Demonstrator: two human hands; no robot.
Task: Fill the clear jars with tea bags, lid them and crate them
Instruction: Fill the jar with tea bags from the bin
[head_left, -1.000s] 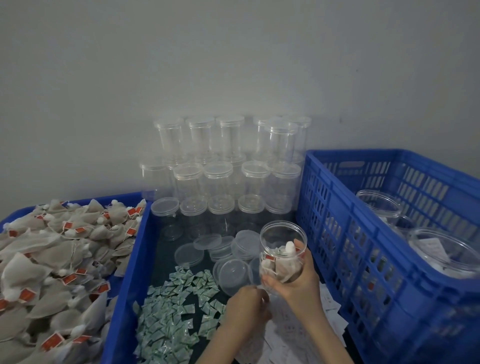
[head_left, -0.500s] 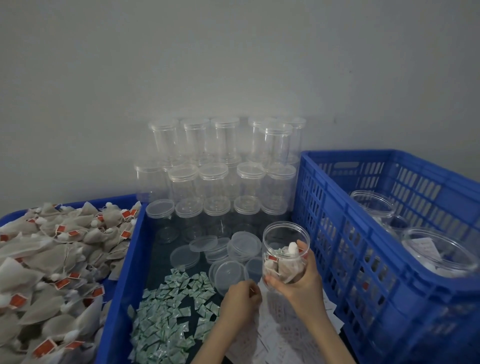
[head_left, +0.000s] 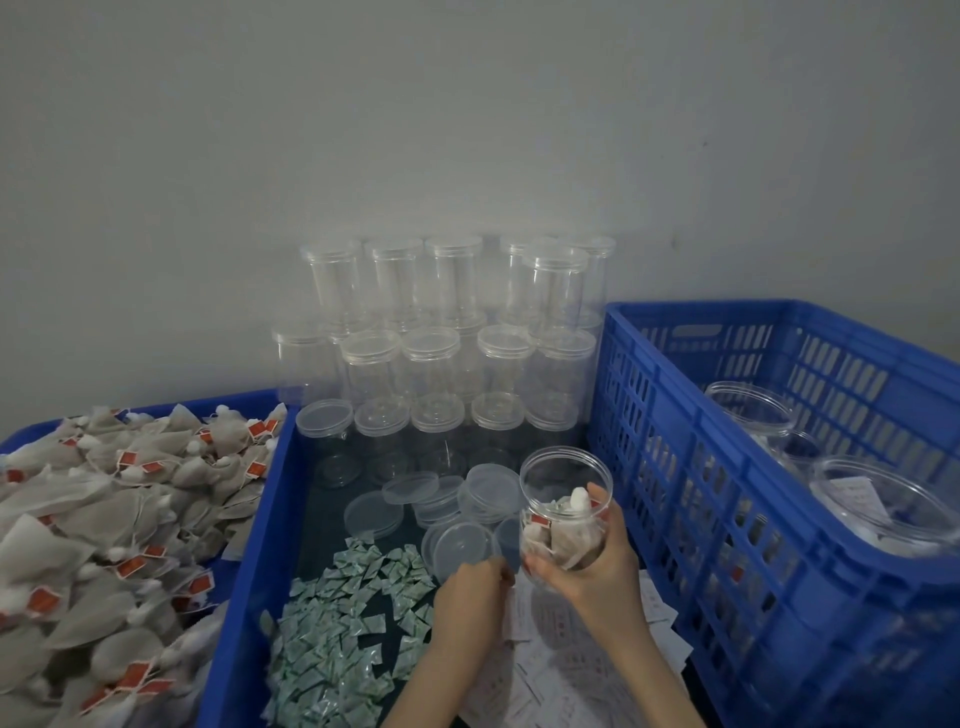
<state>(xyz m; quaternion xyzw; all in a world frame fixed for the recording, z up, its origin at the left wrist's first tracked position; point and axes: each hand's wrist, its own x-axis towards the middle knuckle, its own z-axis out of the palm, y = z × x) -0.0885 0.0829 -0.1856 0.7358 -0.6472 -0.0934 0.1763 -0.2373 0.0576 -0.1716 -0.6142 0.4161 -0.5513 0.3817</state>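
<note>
My right hand (head_left: 597, 574) grips an open clear jar (head_left: 563, 480) from below and behind, holding it upright above the middle blue tray. Several tea bags with red tags lie in the jar's lower half. My left hand (head_left: 470, 597) is just left of the jar's base, fingers curled down over the white paper slips (head_left: 561, 675). Whether it pinches anything is hidden. Loose clear lids (head_left: 460, 545) lie beside it. A heap of tea bags (head_left: 104, 519) fills the left tray.
A tall blue crate (head_left: 727, 467) stands at the right with open jars (head_left: 883, 499) inside. Stacked empty lidded jars (head_left: 441, 338) line the wall behind the middle tray (head_left: 260, 545). Green sachets (head_left: 337, 639) lie in a heap at the tray's front.
My left hand has moved up from the paper slips toward the jar's base. My right hand keeps the jar in nearly the same place.
</note>
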